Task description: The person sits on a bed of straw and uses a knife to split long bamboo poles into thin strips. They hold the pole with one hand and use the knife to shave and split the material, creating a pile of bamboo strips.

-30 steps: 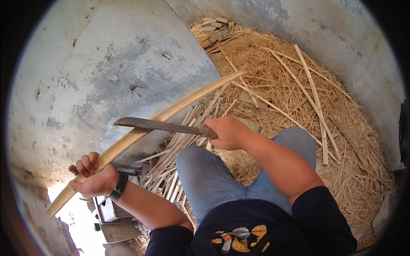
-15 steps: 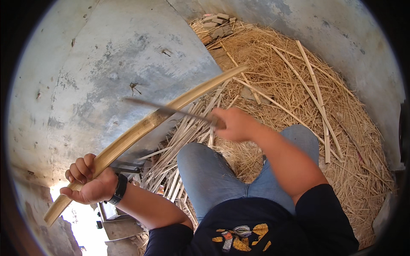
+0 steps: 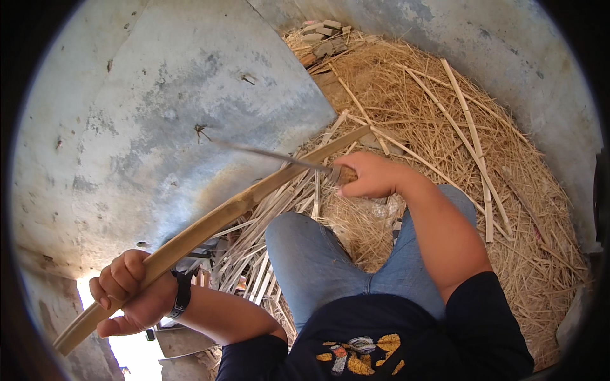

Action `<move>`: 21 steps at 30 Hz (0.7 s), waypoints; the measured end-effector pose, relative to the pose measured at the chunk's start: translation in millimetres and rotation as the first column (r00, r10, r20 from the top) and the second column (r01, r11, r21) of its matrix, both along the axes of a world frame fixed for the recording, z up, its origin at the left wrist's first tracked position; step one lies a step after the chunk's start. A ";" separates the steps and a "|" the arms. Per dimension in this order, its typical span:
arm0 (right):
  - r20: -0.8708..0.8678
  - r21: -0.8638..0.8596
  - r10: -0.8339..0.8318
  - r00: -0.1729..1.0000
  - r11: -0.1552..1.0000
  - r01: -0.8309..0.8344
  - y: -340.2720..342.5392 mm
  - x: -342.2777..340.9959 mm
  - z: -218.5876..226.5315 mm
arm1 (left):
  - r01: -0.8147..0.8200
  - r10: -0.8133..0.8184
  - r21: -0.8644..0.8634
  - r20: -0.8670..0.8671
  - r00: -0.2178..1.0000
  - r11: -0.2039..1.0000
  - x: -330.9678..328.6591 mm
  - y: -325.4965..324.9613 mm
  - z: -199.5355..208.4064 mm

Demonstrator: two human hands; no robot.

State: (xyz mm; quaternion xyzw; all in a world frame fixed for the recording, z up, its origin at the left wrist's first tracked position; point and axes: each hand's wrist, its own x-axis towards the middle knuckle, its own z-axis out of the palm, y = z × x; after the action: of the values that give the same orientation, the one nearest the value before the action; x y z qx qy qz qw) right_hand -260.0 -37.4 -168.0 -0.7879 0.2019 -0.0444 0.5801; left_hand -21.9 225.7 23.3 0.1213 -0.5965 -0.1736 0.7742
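Note:
A long split bamboo strip (image 3: 216, 217) slants from the lower left up to the middle, with a joint about halfway along it. My left hand (image 3: 136, 292) is closed round its near end, with a short tail sticking out past the thumb. My right hand (image 3: 368, 175) grips the wooden handle of a long-bladed knife (image 3: 273, 154). The blade points left and crosses the strip beyond the joint, toward its far end. From this view I cannot tell how deep the edge sits in the bamboo, and the blade is slightly blurred.
Straw-like shavings (image 3: 375, 70) cover the floor ahead and to the right, with long bamboo slats (image 3: 467, 120) on top. A pile of pale thin strips (image 3: 254, 254) lies beside my left knee. Broken bricks (image 3: 324, 32) sit at the far wall; a weathered wall (image 3: 159, 95) stands left.
The bamboo strip's far end has dropped and its near end has slid lower left. My right hand and the knife have shifted slightly right, the blade now crossing nearer the strip's far end.

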 end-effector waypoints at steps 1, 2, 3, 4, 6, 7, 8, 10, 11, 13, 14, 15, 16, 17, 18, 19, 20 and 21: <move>-0.003 -0.009 -0.082 0.997 0.997 0.082 -1.6 -2.4 0.5 | -0.019 0.019 -0.011 -0.001 1.000 1.000 2.2 2.1 1.1; -0.002 -0.013 -0.158 0.987 0.987 0.158 -2.1 -2.4 -0.1 | -0.045 0.045 -0.019 0.002 0.999 0.999 3.1 4.8 2.8; 0.075 -0.088 -0.178 0.981 0.979 0.184 -2.5 -0.7 -9.0 | -0.041 0.041 -0.017 -0.002 0.999 0.999 2.8 3.8 2.7; 0.152 -0.160 -0.192 0.970 0.963 0.216 -1.7 4.7 -26.6 | -0.036 0.036 -0.015 -0.006 0.999 0.999 2.6 2.2 2.2; 0.201 -0.187 -0.128 0.971 0.968 0.166 10.1 9.5 -22.5 | -0.094 0.094 -0.001 -0.022 0.995 0.996 5.0 1.8 0.6; 0.176 -0.149 -0.064 0.982 0.985 0.091 15.4 12.9 -17.7 | -0.145 0.145 0.005 -0.038 0.989 0.989 8.6 -0.1 -0.4; 0.149 -0.107 -0.006 0.989 0.994 0.022 23.4 13.5 -9.5 | -0.190 0.190 0.015 -0.056 0.980 0.982 13.5 -2.5 -1.8; 0.217 -0.133 -0.023 0.976 0.990 0.053 27.0 15.2 -23.1 | -0.198 0.200 0.034 -0.098 0.975 0.980 26.2 -4.0 -6.2; 0.176 -0.122 -0.004 0.984 0.992 0.026 18.5 14.5 -20.2 | -0.228 0.231 0.033 -0.117 0.966 0.973 29.5 -1.2 -7.2; 0.094 -0.150 -0.084 0.992 0.984 0.098 3.1 13.1 -19.6 | -0.246 0.248 0.034 -0.136 0.959 0.969 37.4 5.6 -6.8; 0.051 -0.191 -0.180 0.982 0.964 0.186 -1.7 12.0 -22.5 | -0.268 0.269 0.028 -0.165 0.949 0.963 37.2 6.1 -7.7; 0.012 -0.235 -0.274 0.962 0.934 0.269 -4.1 11.7 -24.8 | -0.291 0.289 0.022 -0.193 0.938 0.957 36.9 7.0 -8.8; 0.047 -0.225 -0.278 0.959 0.933 0.281 -4.0 11.6 -26.4 | -0.314 0.310 0.018 -0.221 0.925 0.949 36.6 8.0 -9.8; 0.078 -0.212 -0.279 0.957 0.934 0.289 0.4 10.8 -23.8 | -0.351 0.345 0.026 -0.261 0.902 0.936 34.0 6.1 -11.9; 0.109 -0.198 -0.280 0.954 0.934 0.297 4.9 11.5 -23.0 | -0.387 0.379 0.035 -0.299 0.876 0.922 33.0 1.5 -14.1; 0.138 -0.193 -0.214 0.967 0.952 0.238 11.8 17.5 -22.9 | -0.422 0.412 0.046 -0.336 0.847 0.905 32.4 -3.5 -14.6; 0.170 -0.192 -0.150 0.974 0.964 0.182 19.6 25.0 -20.7 | -0.454 0.447 0.073 -0.376 0.812 0.888 32.5 -8.1 -12.3; 0.202 -0.192 -0.086 0.976 0.973 0.125 23.9 29.1 -20.0 | -0.475 0.468 0.089 -0.403 0.787 0.876 35.9 -12.5 -11.5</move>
State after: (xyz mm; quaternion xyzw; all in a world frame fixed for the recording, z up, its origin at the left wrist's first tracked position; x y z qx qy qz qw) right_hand -230.9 -13.5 -187.9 -0.8233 0.1810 -0.1717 0.5098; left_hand 14.0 213.2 11.8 0.2202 -0.3718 0.0084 0.9018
